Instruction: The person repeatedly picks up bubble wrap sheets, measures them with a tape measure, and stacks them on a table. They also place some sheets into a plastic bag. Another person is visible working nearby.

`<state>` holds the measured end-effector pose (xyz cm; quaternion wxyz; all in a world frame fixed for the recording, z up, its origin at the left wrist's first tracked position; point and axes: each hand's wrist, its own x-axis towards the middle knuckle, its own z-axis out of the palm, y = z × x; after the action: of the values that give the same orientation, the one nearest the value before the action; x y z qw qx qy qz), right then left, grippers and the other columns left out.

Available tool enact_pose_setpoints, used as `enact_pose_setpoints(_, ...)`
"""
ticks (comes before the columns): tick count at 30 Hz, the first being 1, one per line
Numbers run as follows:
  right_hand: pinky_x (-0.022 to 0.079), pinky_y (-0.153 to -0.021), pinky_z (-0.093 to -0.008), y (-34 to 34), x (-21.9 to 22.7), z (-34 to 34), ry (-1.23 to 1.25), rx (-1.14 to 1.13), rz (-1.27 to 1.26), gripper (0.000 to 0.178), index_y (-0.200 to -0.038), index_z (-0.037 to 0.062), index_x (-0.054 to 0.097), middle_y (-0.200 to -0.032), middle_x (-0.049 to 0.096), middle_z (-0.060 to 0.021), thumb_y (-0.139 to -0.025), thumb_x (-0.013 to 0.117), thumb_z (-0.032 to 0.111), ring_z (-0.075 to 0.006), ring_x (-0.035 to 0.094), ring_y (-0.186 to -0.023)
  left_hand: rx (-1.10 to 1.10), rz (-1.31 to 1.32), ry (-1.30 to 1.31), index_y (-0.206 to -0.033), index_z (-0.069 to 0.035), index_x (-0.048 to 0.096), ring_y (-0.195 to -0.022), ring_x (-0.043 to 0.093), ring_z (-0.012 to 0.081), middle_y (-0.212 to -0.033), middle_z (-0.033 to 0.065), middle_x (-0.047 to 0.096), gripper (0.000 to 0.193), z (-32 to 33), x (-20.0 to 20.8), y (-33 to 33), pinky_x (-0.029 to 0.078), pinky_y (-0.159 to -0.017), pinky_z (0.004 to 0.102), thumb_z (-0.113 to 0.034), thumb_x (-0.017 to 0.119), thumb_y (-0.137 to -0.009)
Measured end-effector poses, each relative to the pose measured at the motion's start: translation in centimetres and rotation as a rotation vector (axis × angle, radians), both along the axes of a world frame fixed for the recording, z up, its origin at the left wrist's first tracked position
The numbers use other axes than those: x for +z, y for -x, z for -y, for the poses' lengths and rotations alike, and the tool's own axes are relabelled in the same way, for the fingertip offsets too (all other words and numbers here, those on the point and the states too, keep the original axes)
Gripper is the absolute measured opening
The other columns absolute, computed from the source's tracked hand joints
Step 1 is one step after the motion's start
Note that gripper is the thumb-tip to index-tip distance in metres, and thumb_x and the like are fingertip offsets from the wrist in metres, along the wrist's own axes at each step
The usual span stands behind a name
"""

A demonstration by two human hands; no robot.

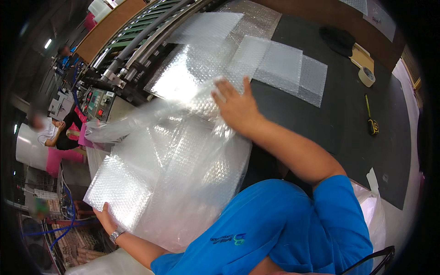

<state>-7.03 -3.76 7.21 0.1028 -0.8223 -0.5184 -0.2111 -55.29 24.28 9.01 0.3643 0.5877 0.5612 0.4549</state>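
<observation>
My left hand [106, 219] grips the edge of a stack of bubble wrap sheets [121, 190], thumb on top and the other fingers hidden beneath. The stack lies at the mouth end or inside of a large clear plastic bag [176, 183]; I cannot tell which. My right hand [238, 107] is at the far edge of this crumpled bag, fingers spread, its palm turned down against the film. Just beyond it, more bubble wrap sheets [279, 66] lie overlapping on the dark table [316, 133].
A machine with rollers [137, 46] and a control panel [98, 103] stand at the left. A tape roll [366, 76], a tape measure [372, 126] and a black cloth-like item [338, 40] lie on the table's right part. Another person [50, 133] sits at far left.
</observation>
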Motion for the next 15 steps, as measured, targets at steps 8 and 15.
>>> enact_pose_setpoints(8,-0.006,-0.097,-0.0615,1.1,5.0,1.8,-0.449,0.087,0.244,0.053,-0.128,0.0175,0.038,-0.144,0.011,-0.0103,-0.077,0.043,0.006,-0.0228,-0.007,-0.133,-0.445,0.064,-0.102,-0.134,-0.001,0.018,-0.122,0.027,0.0261,-0.135,0.0144,0.027,0.075,2.2,2.3,-13.9,0.025,-0.100,0.0361,-0.002,0.061,-0.072)
enact_pose_setpoints(15,0.025,-0.098,-0.0511,0.8,2.7,6.7,-0.138,0.392,-0.296,0.039,-0.116,0.0136,0.050,-0.126,0.040,-0.0155,-0.077,0.052,0.017,-0.0284,0.036,-0.120,-0.471,0.059,0.014,-0.128,0.001,0.030,-0.112,0.042,0.0242,-0.127,0.0128,0.039,0.061,-4.7,-4.8,-20.3,0.028,-0.098,0.0340,0.002,0.056,-0.074)
